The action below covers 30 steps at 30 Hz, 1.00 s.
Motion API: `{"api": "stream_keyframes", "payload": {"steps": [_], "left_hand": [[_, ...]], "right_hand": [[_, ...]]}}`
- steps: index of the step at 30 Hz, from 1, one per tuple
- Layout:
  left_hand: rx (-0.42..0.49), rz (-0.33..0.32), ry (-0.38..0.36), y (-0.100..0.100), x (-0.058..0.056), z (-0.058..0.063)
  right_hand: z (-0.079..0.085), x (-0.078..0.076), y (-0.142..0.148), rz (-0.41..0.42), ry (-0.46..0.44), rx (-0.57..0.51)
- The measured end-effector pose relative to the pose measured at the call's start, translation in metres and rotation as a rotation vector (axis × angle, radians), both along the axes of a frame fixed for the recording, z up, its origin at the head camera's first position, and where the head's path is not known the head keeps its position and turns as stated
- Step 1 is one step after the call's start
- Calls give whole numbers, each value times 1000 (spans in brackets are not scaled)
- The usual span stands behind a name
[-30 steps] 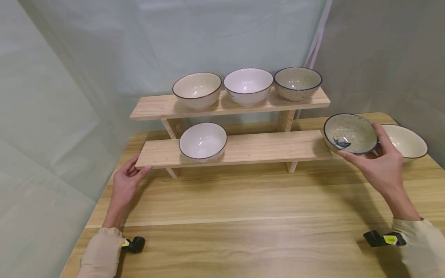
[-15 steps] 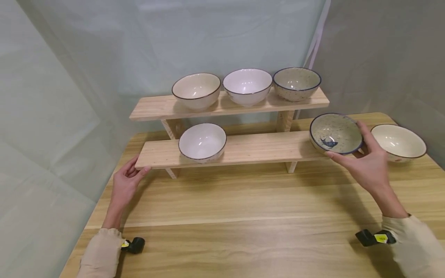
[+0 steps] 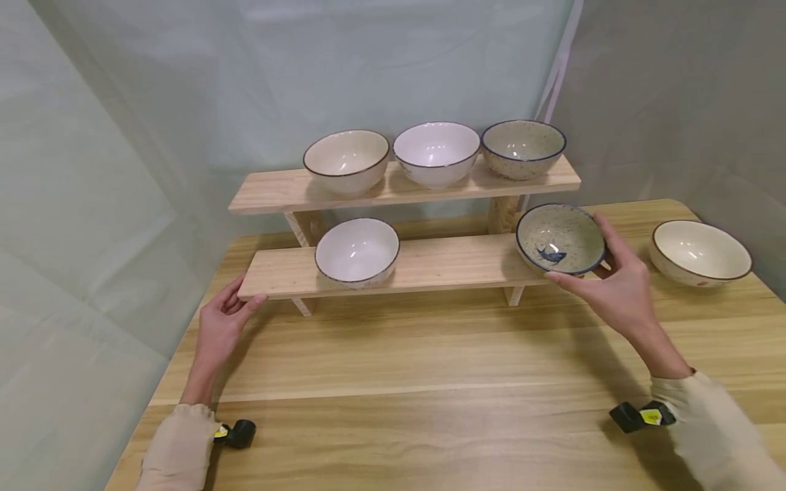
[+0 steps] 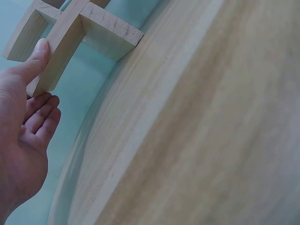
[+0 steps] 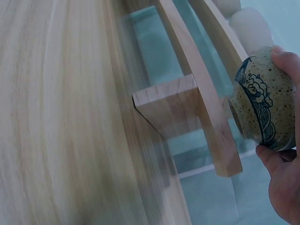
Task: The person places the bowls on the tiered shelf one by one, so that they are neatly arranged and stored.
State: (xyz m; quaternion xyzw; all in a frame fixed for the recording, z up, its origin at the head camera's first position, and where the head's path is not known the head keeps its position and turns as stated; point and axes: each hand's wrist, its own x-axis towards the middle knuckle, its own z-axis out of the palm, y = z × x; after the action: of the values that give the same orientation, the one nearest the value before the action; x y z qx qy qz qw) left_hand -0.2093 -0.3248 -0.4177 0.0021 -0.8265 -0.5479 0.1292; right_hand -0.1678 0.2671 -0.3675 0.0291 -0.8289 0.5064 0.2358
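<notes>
In the head view my right hand [image 3: 614,290] grips the right side of a speckled grey bowl [image 3: 568,235] with a blue rim and a blue fish inside. This bowl is over the right end of the lower shelf board [image 3: 454,259]; whether its foot touches the wood I cannot tell. The right wrist view shows the blue wave pattern on the bowl's outside [image 5: 267,103]. My left hand [image 3: 222,324] holds the left end of the same board, thumb on its front edge [image 4: 65,51]. A white bowl [image 3: 357,252] sits on that board, left of its middle.
On the upper shelf board [image 3: 405,194] stand a cream bowl [image 3: 347,161], a white bowl [image 3: 437,153] and a speckled bowl [image 3: 524,149]. Another cream bowl [image 3: 700,252] rests on the wooden table [image 3: 430,395] at the right. Fabric sheets [image 3: 393,61] hang behind.
My right hand has carried the speckled bowl leftward, from beyond the right end of the lower board to over it. The cream bowl on the table shows fully now. My left hand stays put.
</notes>
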Motion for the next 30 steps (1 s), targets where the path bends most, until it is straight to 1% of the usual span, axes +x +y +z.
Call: {"api": "stream_keyframes", "payload": {"steps": [5, 11, 20, 30], "left_hand": [[3, 1, -2, 0, 1, 0], [2, -1, -3, 0, 1, 0], [-3, 7, -15, 0, 1, 0], [37, 14, -31, 1, 1, 2]], "right_hand": [[-1, -2, -5, 31, 21, 13], [-1, -4, -12, 67, 43, -1], [-2, -9, -25, 113, 42, -25], [-2, -15, -42, 175, 69, -63]]}}
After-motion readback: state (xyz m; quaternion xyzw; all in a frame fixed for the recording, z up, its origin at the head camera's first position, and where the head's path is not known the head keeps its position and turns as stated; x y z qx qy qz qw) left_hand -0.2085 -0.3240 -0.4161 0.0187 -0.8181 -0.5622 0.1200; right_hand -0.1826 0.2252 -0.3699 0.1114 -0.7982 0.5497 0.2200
